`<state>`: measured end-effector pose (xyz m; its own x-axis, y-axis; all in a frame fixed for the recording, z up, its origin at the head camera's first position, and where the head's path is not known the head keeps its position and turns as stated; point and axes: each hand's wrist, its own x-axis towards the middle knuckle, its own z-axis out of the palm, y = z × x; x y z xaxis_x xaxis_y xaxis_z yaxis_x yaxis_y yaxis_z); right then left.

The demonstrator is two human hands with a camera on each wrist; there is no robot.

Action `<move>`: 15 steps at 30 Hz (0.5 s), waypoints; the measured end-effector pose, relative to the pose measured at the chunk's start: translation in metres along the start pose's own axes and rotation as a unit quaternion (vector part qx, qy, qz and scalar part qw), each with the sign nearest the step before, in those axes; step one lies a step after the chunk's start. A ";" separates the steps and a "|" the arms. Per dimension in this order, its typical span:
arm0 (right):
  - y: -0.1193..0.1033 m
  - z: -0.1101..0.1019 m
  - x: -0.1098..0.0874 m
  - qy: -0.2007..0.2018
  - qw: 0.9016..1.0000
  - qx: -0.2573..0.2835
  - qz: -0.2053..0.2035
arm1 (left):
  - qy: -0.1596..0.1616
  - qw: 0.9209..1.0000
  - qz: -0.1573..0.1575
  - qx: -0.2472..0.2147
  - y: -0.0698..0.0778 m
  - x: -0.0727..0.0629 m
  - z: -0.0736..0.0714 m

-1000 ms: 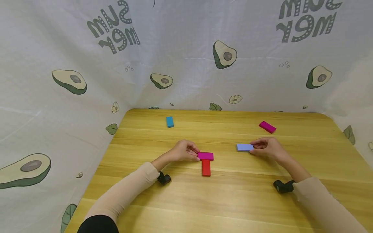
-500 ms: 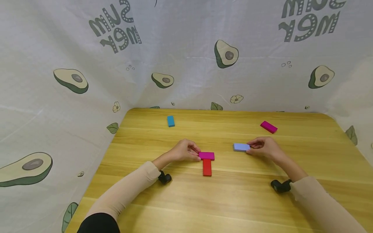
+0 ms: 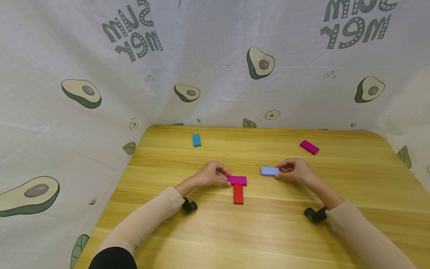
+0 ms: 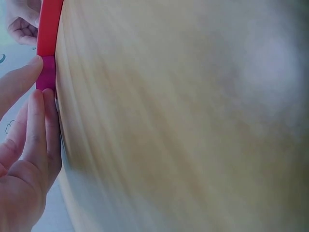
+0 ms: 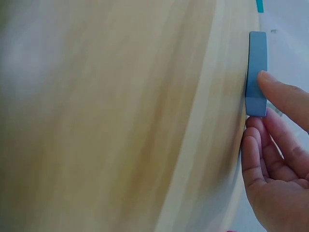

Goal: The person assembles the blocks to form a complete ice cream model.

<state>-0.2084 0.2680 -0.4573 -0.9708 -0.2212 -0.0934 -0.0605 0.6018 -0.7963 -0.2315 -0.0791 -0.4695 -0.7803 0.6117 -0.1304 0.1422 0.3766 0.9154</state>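
Across the wood-grained tabletop (image 3: 215,231), our forearms in ribbed-cuffed beige sleeves (image 3: 147,220) reach forward and slant inward. Our left hand (image 3: 211,174) has thumb and fingertips drawn close together, pinching the left end of a magenta block (image 3: 237,181). Our right hand (image 3: 297,172) grips the right end of a lavender block (image 3: 270,171) likewise, fingers bent, thumb on the near side.

We find this lavender block to the right of the magenta one and slightly farther off, near but apart; whether it touches the wood we cannot tell. The magenta block lies crosswise, with a red block (image 3: 238,194) end-on against its near edge, together making a T. All three are smooth, flat oblongs with straight edges. Farther back lie a blue block (image 3: 196,140) and a second magenta block (image 3: 309,147), before a creased white cloth (image 3: 215,37) printed with avocados.
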 end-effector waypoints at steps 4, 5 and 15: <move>-0.005 0.004 0.002 0.000 1.000 -0.003 -0.004 | 0.002 1.000 -0.001 0.001 0.000 0.000 0.000; -0.005 0.005 0.002 0.000 1.000 -0.002 -0.006 | 0.003 1.000 -0.001 0.001 0.000 0.000 0.001; -0.009 0.013 0.008 -0.005 1.000 0.006 -0.012 | 0.004 1.000 -0.001 -0.003 -0.001 0.000 0.001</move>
<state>-0.2126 0.2505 -0.4585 -0.9667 -0.2431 -0.0804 -0.0804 0.5866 -0.8059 -0.2311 -0.0786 -0.4708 -0.7851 0.6057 -0.1296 0.1363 0.3730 0.9177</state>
